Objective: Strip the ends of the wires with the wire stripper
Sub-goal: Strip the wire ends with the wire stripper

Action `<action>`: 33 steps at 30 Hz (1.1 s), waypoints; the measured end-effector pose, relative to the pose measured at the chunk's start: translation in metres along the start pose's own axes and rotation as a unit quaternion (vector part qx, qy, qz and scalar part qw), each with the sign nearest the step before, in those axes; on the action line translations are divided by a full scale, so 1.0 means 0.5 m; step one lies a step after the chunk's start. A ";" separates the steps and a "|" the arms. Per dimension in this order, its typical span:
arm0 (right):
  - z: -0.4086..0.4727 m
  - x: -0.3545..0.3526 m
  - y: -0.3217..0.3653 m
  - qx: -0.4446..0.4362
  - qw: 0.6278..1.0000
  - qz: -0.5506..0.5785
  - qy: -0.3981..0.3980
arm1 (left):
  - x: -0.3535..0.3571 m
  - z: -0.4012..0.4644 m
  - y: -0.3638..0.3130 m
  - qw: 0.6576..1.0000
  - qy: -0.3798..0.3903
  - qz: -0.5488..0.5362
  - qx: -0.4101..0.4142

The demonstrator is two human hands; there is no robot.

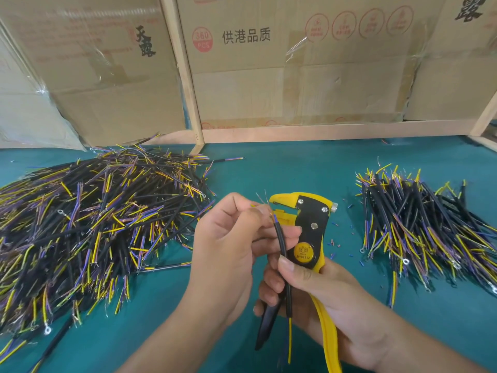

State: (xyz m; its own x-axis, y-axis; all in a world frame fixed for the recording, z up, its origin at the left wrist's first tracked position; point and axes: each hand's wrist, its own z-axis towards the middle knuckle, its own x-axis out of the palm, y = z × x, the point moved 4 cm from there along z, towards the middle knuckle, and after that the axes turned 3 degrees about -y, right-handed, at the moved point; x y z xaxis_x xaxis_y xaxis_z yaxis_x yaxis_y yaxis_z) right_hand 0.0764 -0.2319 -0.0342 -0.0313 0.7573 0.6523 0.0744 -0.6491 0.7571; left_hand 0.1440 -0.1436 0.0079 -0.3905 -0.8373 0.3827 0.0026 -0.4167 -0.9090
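A yellow and black wire stripper (312, 227) stands upright in the middle, jaws pointing left. My right hand (330, 300) grips its handles, the thumb pressed against a black sheathed wire (283, 254) that runs down beside the tool. My left hand (231, 246) pinches the wire's upper end, where thin bare copper strands fan out next to the jaws. Yellow and blue inner cores hang from the wire's lower end.
A large heap of black wires (88, 227) with yellow and purple cores covers the left of the green mat (290, 168). A smaller pile of wires (425, 232) lies at the right. Small insulation bits (336, 242) are scattered near the tool. Cardboard boxes (295, 63) and a wooden frame stand behind.
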 end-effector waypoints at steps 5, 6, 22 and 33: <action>0.003 -0.008 0.001 -0.026 0.999 -0.018 -0.013 | -0.001 -0.001 0.008 0.998 -0.007 -0.032 -0.059; 0.004 -0.011 0.002 -0.036 0.999 -0.028 -0.018 | -0.003 -0.001 0.014 0.996 -0.005 -0.037 -0.078; 0.019 -0.044 0.003 -0.086 0.984 -0.149 -0.045 | 0.010 -0.006 0.027 0.982 -0.004 -0.124 -0.143; 0.025 -0.034 0.011 -0.090 0.992 -0.048 -0.074 | 0.013 -0.006 0.022 1.000 0.016 0.013 -0.018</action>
State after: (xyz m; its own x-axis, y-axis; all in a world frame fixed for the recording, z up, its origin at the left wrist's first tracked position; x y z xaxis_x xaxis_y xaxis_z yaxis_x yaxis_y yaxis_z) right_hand 0.0898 -0.2473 -0.0414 0.1171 0.8105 0.5740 -0.1021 -0.5651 0.8187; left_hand 0.1386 -0.1526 -0.0001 -0.4196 -0.8362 0.3531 -0.0195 -0.3806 -0.9245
